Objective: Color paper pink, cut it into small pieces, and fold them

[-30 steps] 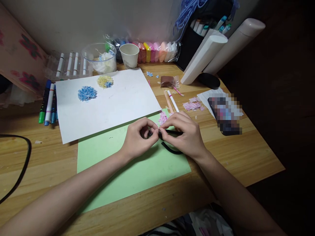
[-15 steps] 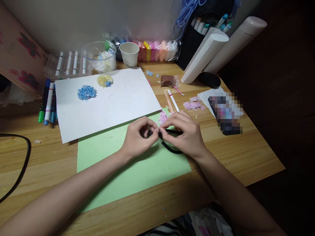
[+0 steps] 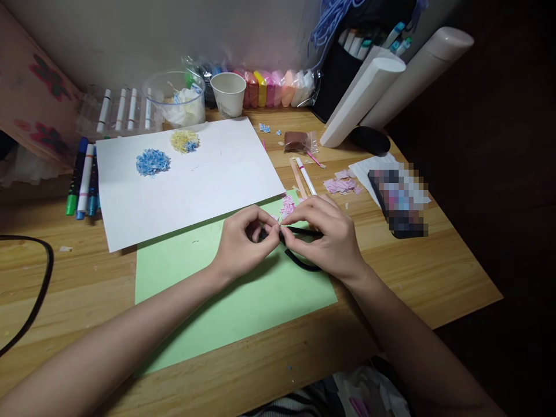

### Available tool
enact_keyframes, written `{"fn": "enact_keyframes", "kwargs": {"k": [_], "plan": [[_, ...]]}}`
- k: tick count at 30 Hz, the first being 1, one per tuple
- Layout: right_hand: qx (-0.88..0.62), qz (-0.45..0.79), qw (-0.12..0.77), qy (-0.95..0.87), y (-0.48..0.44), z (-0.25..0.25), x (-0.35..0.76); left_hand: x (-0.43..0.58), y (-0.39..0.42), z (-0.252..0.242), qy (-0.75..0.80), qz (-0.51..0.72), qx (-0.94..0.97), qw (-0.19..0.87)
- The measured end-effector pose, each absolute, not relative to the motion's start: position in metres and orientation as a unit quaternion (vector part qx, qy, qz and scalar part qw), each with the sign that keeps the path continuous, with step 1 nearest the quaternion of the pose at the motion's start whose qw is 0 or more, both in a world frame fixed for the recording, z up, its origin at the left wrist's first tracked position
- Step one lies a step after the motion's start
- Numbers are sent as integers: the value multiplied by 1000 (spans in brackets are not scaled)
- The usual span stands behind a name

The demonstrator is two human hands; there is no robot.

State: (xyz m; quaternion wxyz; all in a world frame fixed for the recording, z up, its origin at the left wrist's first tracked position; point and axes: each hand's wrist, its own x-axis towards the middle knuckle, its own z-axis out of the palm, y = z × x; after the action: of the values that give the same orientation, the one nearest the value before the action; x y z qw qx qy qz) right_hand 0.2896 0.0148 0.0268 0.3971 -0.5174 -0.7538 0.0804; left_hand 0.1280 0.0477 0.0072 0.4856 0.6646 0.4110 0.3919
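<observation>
Pinching one black strip [image 3: 304,266], left hand [image 3: 241,246] and right hand [image 3: 332,240] meet fingertip-close for fine control, near the far edge of the green sheet [image 3: 217,301].

Toward the person from the fingers [image 3: 260,213], the green sheet [image 3: 234,313] lies bare but for a black strip [image 3: 302,265]. Just beyond them, a pink scrap pile [image 3: 287,207] and a white pen [image 3: 306,178] crowd in. Beyond-left, the white sheet [image 3: 195,179] offers room between the fingers and its blue heap [image 3: 152,162]. Right of them, bare table [image 3: 434,272] runs up to a blurred dark object [image 3: 399,200].
</observation>
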Motion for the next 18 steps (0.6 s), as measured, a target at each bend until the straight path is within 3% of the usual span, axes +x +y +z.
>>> {"fn": "enact_keyframes", "kwargs": {"k": [18], "plan": [[-520, 86, 399, -751, 15, 28, 290, 129, 47, 9, 408, 391, 665, 489]]}}
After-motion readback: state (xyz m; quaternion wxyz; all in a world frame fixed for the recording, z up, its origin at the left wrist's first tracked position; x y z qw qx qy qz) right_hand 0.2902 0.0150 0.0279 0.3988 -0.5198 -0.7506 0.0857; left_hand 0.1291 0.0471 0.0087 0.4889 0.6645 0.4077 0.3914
